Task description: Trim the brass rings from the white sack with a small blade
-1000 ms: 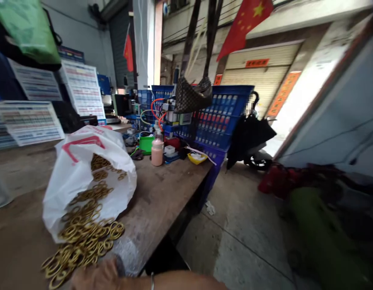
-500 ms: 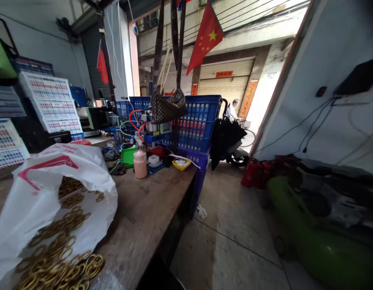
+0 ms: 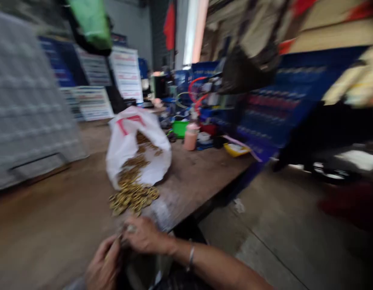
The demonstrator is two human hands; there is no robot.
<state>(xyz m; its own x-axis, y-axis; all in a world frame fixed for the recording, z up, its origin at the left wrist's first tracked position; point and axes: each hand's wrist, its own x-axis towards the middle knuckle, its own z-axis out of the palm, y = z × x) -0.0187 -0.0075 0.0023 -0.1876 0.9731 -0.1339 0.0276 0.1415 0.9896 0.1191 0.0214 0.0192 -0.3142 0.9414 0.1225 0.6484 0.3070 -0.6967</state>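
The picture is smeared by motion. My left hand [image 3: 102,266] and my right hand [image 3: 143,236] meet at the bottom edge of the wooden bench [image 3: 50,225], fingertips touching over something small that the blur hides. The right hand wears a finger ring and a wrist bangle. Just beyond the hands lies a heap of brass rings [image 3: 133,197], spilling from a white plastic bag [image 3: 130,141] with red print that lies on its side.
A pink bottle [image 3: 190,137], a green tub [image 3: 180,128] and a yellow dish [image 3: 236,150] stand at the bench's far end before blue crates [image 3: 277,108]. A dark bag [image 3: 248,74] hangs overhead. White chart panels [image 3: 29,112] lean at the left. Concrete floor [image 3: 279,241] lies right.
The view has swung down and left. Both hands, out of sight half a second ago, are now together at the bench's near edge. The bag and rings lie as before.
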